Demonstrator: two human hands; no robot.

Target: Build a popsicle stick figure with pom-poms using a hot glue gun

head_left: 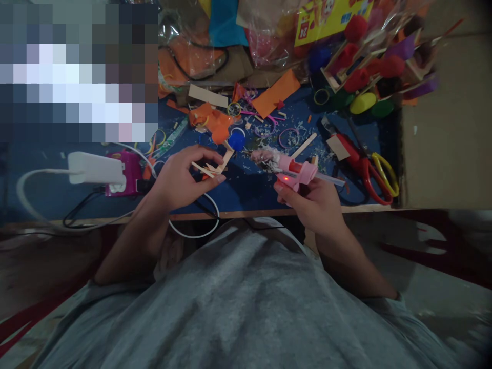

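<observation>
My left hand (pixel 188 177) pinches a small frame of flat wooden craft sticks (pixel 226 158) above the blue tabletop. Just beyond the sticks is a blue pom-pom (pixel 237 140); whether it is joined to them I cannot tell. My right hand (pixel 317 202) is wrapped round a pink glue gun (pixel 294 171) with a red light on its side. The gun's nozzle points left toward the wooden frame, apart from it, and is coated in grey, stringy residue. A clear glue stick (pixel 332 179) pokes out of its back. Behind the gun lies a loose craft stick (pixel 305 145).
Red-handled scissors (pixel 374 179) lie at the right, by a cardboard box (pixel 446 154). Orange paper (pixel 275 94), rubber bands and shreds litter the table. Stick-and-pom-pom pieces (pixel 369 66) pile up at the back right. A white charger (pixel 90 168) sits in a magenta adapter (pixel 125 173) at left.
</observation>
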